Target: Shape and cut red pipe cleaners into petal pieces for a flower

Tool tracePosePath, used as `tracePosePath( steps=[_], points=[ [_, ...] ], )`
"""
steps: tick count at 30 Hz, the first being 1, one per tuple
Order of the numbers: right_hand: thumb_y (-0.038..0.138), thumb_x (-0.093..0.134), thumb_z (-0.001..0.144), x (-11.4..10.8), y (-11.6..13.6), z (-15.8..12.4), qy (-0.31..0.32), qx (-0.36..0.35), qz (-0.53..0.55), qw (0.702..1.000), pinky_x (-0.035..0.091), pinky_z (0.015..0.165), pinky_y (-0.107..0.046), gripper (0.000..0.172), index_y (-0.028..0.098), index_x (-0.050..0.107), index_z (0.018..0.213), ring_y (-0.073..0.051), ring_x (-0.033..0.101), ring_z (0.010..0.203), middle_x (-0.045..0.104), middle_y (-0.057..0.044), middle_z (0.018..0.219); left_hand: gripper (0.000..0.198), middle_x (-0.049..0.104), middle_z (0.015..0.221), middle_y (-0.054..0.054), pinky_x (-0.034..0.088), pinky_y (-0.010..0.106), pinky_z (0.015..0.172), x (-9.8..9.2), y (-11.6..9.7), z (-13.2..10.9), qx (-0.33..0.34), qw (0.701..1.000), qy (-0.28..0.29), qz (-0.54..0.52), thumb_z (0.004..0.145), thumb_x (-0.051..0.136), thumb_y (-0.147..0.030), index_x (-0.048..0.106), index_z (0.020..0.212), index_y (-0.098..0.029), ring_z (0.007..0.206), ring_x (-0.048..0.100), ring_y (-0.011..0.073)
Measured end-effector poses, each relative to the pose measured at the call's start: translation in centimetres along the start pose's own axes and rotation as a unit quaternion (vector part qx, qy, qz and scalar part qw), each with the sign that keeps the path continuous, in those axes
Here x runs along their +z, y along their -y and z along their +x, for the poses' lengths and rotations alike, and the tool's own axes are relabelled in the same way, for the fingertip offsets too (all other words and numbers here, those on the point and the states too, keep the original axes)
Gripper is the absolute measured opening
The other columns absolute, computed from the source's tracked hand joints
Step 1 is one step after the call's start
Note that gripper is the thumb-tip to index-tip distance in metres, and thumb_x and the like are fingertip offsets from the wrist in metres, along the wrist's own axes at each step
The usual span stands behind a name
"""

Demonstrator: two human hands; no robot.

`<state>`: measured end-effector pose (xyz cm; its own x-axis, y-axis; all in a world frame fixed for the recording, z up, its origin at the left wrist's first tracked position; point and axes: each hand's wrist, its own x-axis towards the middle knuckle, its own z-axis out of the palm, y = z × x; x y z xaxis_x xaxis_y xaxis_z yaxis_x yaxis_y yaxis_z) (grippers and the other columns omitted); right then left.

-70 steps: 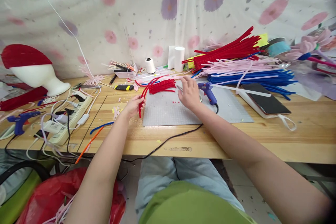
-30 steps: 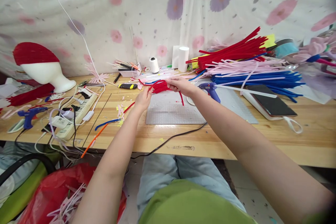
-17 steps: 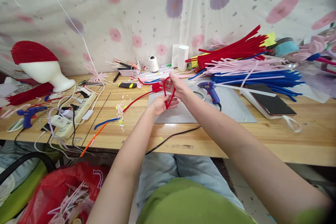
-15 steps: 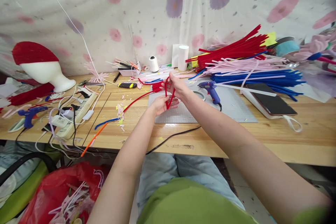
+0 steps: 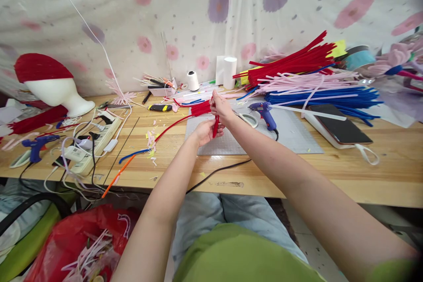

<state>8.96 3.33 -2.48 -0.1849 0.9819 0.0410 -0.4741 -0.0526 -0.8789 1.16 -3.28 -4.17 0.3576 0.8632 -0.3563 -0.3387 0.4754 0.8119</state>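
Both hands work one red pipe cleaner (image 5: 216, 126) above the grey cutting mat (image 5: 291, 134). My left hand (image 5: 205, 132) grips its lower, folded end, fingers curled around it. My right hand (image 5: 220, 106) pinches the upper ends together, so the stem stands nearly upright as a narrow fold. A small bundle of short red pipe cleaners (image 5: 200, 108) lies just left of my right hand on the mat's far edge. Another long red stem (image 5: 170, 127) trails left across the wood.
A blue glue gun (image 5: 263, 112) and a tape ring (image 5: 246, 120) lie right of my hands. Piles of red, pink and blue pipe cleaners (image 5: 313, 83) and a phone (image 5: 334, 126) fill the right. A power strip (image 5: 94, 143) with cables and a foam head (image 5: 54, 90) stand left.
The red pipe cleaner was an open loop between my hands; now it is squeezed into a tight, near-upright fold. My right hand has closed on its top ends and my left hand on the bottom.
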Motion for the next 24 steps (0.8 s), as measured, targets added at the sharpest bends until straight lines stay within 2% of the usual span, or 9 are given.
tracePosePath(
  steps=[4,9,16,20,24],
  points=[
    [0.053,0.052,0.077,-0.1,-0.1,-0.1,-0.003,-0.009,-0.001,1.000,0.011,0.032,-0.015,0.042,0.019,0.035,0.059,-0.002,0.018,0.035,0.037,0.008,0.050,0.014,0.057,0.063,0.003,0.046,0.021,0.059,0.0,0.2,0.0,0.020,1.000,0.000,0.022,0.085,0.043,-0.014,0.053,0.076,-0.011,0.055,0.054,0.0067],
    [0.055,0.051,0.076,-0.4,0.2,-0.1,-0.030,-0.007,0.050,0.998,0.016,0.032,-0.015,0.043,0.019,0.035,0.061,-0.002,0.029,0.037,0.041,0.007,0.054,0.016,0.053,0.059,0.000,0.044,0.019,0.057,0.5,0.3,0.1,0.038,0.996,-0.054,0.062,0.083,0.040,-0.003,0.051,0.074,-0.011,0.050,0.051,0.0044],
    [0.052,0.047,0.081,-0.3,0.7,-0.1,-0.061,0.025,0.090,0.994,0.018,0.032,-0.015,0.040,0.019,0.035,0.062,-0.002,0.028,0.036,0.043,0.007,0.051,0.015,0.043,0.055,-0.004,0.025,0.013,0.042,0.7,0.8,0.4,0.075,0.993,-0.043,0.080,0.079,0.042,-0.002,0.044,0.069,-0.013,0.041,0.034,0.0012],
    [0.052,0.047,0.081,-0.2,0.6,0.0,-0.082,0.045,0.127,0.987,0.021,0.031,-0.016,0.041,0.019,0.033,0.060,-0.003,0.029,0.034,0.041,0.007,0.048,0.014,0.036,0.050,-0.006,0.015,0.016,0.040,0.5,1.2,0.5,0.094,0.990,-0.057,0.091,0.083,0.042,-0.014,0.043,0.070,-0.015,0.038,0.025,0.0027],
    [0.044,0.047,0.085,-0.4,0.5,0.3,-0.141,0.082,0.186,0.969,0.036,0.038,-0.016,0.039,0.019,0.033,0.058,-0.005,0.041,0.037,0.044,0.006,0.045,0.019,0.028,0.047,-0.007,0.015,0.017,0.040,0.1,1.0,0.1,0.094,0.983,-0.093,0.129,0.086,0.040,-0.025,0.047,0.072,-0.015,0.037,0.022,0.0034]
  ],
)
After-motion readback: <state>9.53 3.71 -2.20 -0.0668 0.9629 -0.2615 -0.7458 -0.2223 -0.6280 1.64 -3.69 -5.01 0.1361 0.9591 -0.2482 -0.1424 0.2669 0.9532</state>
